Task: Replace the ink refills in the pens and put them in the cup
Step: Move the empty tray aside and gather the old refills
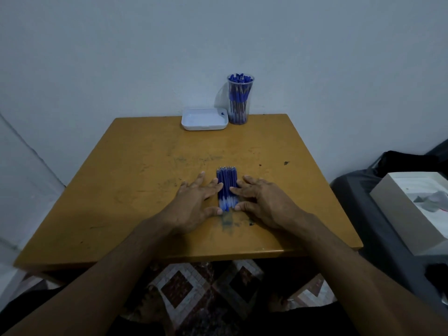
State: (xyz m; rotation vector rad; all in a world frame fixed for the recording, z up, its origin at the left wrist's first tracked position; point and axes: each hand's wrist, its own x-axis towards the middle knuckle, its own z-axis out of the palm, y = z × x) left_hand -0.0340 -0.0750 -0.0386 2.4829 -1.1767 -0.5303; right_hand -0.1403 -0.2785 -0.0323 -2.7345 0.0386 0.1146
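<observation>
Flat row of blue ink refills (227,187) lay at centre frame on the yellow-brown wooden counter (121,190). Left hand (194,202) and right hand (261,202) flanked it, fingers straight and spread, fingertips touching its sides, gripping nothing. Clear plastic cup of blue pens (239,99) stood at upper centre.

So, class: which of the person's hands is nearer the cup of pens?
Right. The right hand lies roughly below the cup, at the refills' right side; the left hand lies further left, beyond them.
</observation>
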